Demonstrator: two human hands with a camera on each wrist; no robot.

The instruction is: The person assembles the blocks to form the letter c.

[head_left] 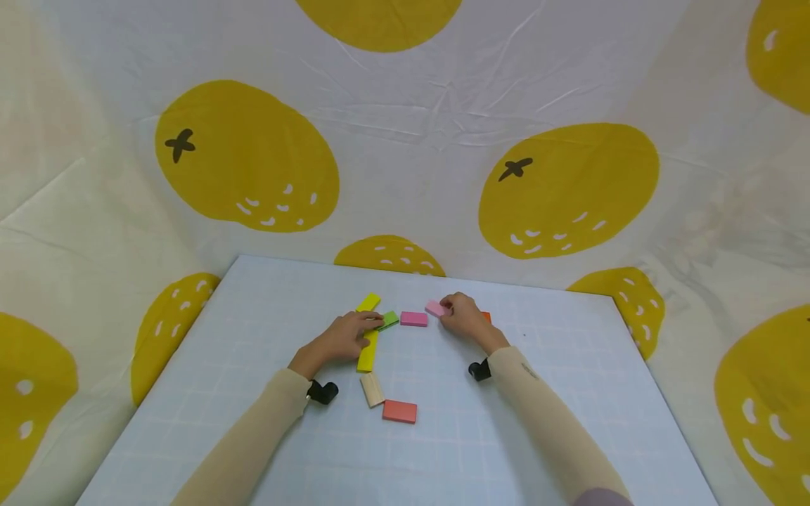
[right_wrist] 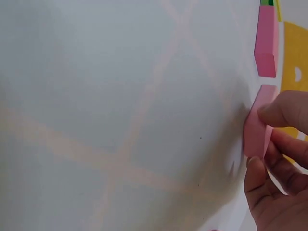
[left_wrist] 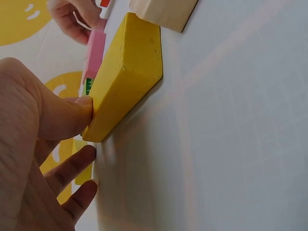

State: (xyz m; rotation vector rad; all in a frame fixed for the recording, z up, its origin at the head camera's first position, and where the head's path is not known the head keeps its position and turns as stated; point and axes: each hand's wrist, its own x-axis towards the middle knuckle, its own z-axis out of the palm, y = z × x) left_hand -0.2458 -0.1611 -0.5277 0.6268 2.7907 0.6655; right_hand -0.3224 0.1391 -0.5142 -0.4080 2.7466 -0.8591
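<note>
My left hand lies over a row of flat blocks, with its thumb against the end of the near yellow block and a finger at the green block. Its other fingers, loosely spread, reach beside the far yellow block. My right hand pinches a light pink block between thumb and fingers, low over the table or on it; which, I cannot tell. Left of that block lies a darker pink block, with a small gap between them.
Nearer me lie a bare wooden block and a coral red block, corners close together. An orange-red block is partly hidden behind the right wrist. The pale table meets a fruit-print cloth at the back and sides.
</note>
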